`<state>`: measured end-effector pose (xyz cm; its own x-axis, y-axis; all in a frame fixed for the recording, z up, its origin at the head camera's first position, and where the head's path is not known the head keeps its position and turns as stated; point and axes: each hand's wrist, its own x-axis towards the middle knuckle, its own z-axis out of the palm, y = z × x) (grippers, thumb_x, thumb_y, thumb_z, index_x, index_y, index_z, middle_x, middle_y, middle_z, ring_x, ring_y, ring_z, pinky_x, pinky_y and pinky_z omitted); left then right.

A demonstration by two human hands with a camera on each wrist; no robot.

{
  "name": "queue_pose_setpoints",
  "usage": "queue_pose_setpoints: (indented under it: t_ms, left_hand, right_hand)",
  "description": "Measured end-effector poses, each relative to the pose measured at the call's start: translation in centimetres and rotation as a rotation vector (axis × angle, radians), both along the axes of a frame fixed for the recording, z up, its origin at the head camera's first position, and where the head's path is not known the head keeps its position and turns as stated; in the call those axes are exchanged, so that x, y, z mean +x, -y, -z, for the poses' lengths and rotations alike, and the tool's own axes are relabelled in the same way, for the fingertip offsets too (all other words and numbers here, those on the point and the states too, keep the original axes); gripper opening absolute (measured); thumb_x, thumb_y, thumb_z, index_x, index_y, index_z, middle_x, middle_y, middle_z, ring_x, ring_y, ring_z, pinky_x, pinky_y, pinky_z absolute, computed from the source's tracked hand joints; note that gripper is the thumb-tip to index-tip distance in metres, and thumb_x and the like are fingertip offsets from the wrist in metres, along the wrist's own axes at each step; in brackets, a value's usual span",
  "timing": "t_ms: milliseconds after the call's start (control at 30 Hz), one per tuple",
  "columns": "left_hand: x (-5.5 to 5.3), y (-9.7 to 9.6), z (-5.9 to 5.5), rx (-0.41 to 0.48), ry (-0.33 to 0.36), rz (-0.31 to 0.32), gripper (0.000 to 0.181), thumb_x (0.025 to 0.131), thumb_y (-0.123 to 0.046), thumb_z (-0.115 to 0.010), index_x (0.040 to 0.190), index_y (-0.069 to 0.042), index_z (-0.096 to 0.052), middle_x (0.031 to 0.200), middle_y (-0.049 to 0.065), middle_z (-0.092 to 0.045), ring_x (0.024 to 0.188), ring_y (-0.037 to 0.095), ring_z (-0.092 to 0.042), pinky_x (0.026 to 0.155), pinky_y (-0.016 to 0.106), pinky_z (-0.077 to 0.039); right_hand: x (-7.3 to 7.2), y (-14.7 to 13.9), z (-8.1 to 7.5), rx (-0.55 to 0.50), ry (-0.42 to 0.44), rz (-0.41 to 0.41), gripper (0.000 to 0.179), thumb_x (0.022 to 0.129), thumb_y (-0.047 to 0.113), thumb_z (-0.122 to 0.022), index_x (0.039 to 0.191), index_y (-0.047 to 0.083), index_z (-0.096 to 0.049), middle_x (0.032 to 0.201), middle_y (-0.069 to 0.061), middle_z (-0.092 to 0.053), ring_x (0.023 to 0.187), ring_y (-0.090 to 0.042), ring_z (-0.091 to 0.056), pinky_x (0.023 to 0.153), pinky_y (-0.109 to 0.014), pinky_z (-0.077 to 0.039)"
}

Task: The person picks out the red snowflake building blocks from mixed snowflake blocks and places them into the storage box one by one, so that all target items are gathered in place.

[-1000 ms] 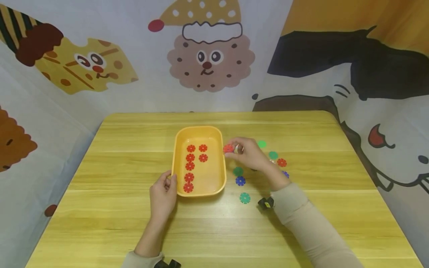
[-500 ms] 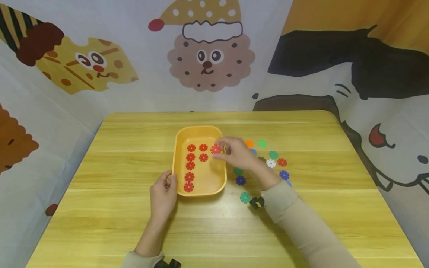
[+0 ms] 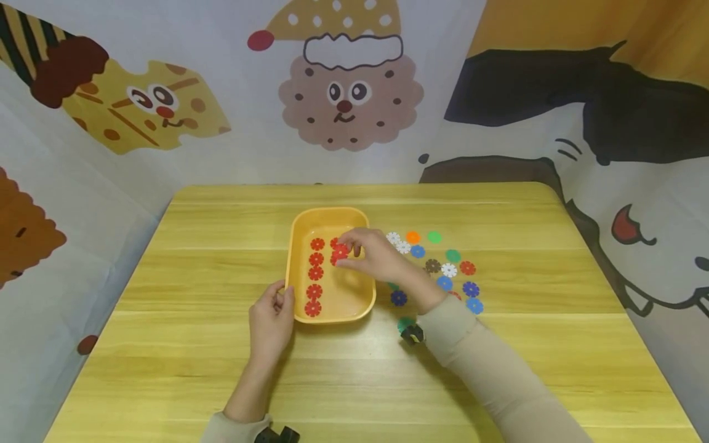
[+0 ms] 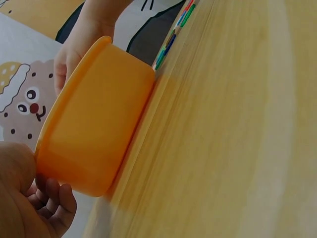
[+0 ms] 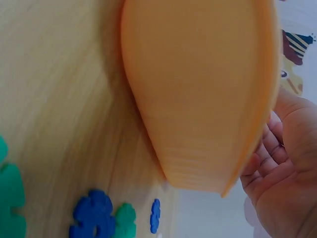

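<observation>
head view: the right hand [image 3: 376,256] pinched a red, notched plastic disc [image 3: 340,252] over the yellow, oblong plastic tray [image 3: 346,301], towards one o'clock. left wrist: the left hand [image 4: 25,198] gripped the tray at eight. right wrist: a blue, notched plastic disc [image 5: 94,210] lay at seven.

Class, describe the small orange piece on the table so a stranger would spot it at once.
On the wooden table, find the yellow tray, then the loose pieces to its right in the head view. In their far row, the orange piece lies between a white piece and a bright green piece. It is the only orange one visible.
</observation>
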<state>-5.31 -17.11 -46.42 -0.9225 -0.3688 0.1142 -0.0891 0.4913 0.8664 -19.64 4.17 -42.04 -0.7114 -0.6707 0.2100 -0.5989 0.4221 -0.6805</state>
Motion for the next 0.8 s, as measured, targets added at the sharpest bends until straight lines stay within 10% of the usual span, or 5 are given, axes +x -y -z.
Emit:
queue_pose_setpoints:
  t_ms: [800]
  left_hand:
    - [0.0,0.0,0.1,0.007,0.018,0.001,0.033,0.103,-0.015,-0.06,0.127,0.008,-0.063,0.065,0.006,-0.056,0.052,0.015,-0.048,0.045,0.022,-0.041]
  right_hand:
    - [0.4,2.6,1.4,0.521,-0.182,0.024,0.042,0.082,0.04,-0.083,0.115,0.015,-0.072,0.108,0.002,-0.07,0.101,-0.019,-0.061,0.099,-0.04,-0.038]
